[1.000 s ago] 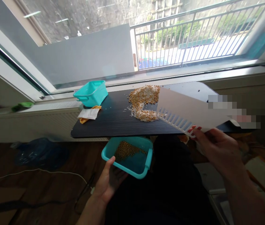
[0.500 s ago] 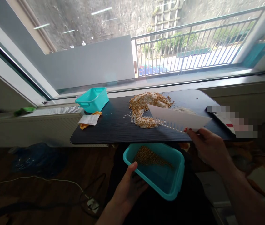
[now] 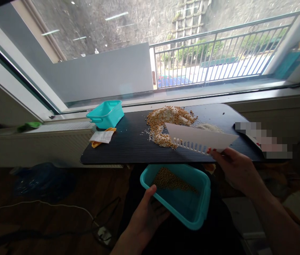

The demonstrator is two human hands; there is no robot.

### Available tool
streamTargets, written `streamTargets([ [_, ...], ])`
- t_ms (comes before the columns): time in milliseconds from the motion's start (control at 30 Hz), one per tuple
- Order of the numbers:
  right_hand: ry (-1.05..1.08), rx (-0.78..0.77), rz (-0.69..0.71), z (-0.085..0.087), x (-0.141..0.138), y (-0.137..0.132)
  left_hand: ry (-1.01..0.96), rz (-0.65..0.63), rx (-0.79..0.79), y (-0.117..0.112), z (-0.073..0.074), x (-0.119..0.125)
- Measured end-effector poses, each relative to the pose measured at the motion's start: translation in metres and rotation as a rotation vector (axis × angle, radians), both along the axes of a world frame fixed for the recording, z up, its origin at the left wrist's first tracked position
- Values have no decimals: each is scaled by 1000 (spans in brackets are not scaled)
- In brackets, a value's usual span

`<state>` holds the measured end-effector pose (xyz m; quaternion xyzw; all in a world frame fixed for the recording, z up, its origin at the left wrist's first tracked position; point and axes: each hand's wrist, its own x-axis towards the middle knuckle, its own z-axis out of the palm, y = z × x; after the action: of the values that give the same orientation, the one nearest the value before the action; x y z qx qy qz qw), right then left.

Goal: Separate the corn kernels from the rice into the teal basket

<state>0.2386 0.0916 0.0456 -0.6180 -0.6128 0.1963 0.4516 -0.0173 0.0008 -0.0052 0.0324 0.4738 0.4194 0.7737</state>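
My left hand (image 3: 148, 214) grips the near left rim of a turquoise plastic basin (image 3: 201, 212), thumb over the edge and fingers beneath. Tan soybean-like grains (image 3: 169, 179) lie in the basin's far left part. With my right hand (image 3: 235, 166) I pinch a white sheet (image 3: 200, 136) that has a row of slots cut along its lower edge, like a comb. It slants over the dark tabletop (image 3: 120, 150), its left tip beside a curved heap of the tan grains mixed with white rice-like grains (image 3: 162, 118). A small patch of white grains (image 3: 207, 126) lies behind the sheet.
A second turquoise basin (image 3: 110, 115) stands at the table's back left, beside a folded white and yellow cloth (image 3: 102, 137). A blurred-out flat object (image 3: 261, 140) lies at the right end. Behind runs a window. A cable (image 3: 67, 205) and blue bag-like plastic (image 3: 45, 182) are on the floor.
The slotted sheet has moved slightly left and toward me, with my right hand. The basin stays in my left hand. The whole view has shifted a little.
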Motion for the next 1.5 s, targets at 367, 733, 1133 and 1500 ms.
streamTargets([
  [367,-158,62,-95,-1,10,38,-27,-3,20,-2,2,0],
  [733,-252,52,50,-18,-2,93,-78,-6,21,-1,3,-2],
  [1133,-91,-33,336,-24,-22,137,-58,-3,-16,2,-1,-4],
  [1500,-29,-55,424,-22,-27,133,-47,-1,-32,3,3,-3],
])
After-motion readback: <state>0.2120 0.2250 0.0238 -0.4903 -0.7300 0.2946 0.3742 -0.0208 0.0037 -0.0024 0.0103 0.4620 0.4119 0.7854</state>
